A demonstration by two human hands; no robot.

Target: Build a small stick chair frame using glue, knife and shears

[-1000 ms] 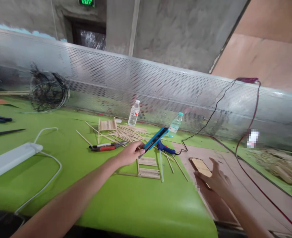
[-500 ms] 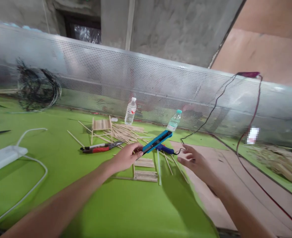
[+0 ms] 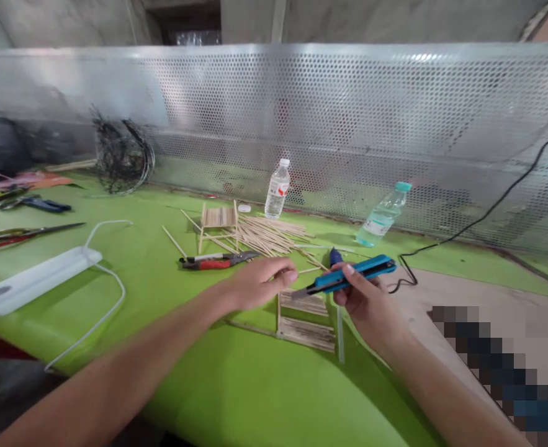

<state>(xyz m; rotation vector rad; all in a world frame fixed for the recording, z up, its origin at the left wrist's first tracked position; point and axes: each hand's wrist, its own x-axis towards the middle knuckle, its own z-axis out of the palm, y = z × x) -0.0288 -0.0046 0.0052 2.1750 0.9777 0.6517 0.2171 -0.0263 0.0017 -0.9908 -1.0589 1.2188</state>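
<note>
A blue utility knife (image 3: 355, 275) lies in my right hand (image 3: 364, 301), its blade bared and pointing left. My left hand (image 3: 259, 282) is closed, fingers curled against the thumb, just left of the blade tip and apart from it; I see nothing in it. Below the hands is a flat frame of thin wooden sticks (image 3: 306, 333) with two slatted panels. A blue glue gun (image 3: 335, 257) shows partly behind my right fingers. Beyond my left hand are a pair of pruning shears (image 3: 215, 262), loose sticks (image 3: 274, 234) and a small stick-built chair (image 3: 220, 217).
Two bottles, one clear (image 3: 277, 191) and one green-tinted (image 3: 383, 216), stand before a perforated metal screen (image 3: 329, 112). On the left are a white power strip (image 3: 41, 279) with its cord, scissors (image 3: 31, 234) and a wire coil (image 3: 122, 155). A black cable (image 3: 473, 225) runs at right.
The utility knife has passed from my left hand to my right, and its blade now shows. My left hand has come off it. The view has swung left and down.
</note>
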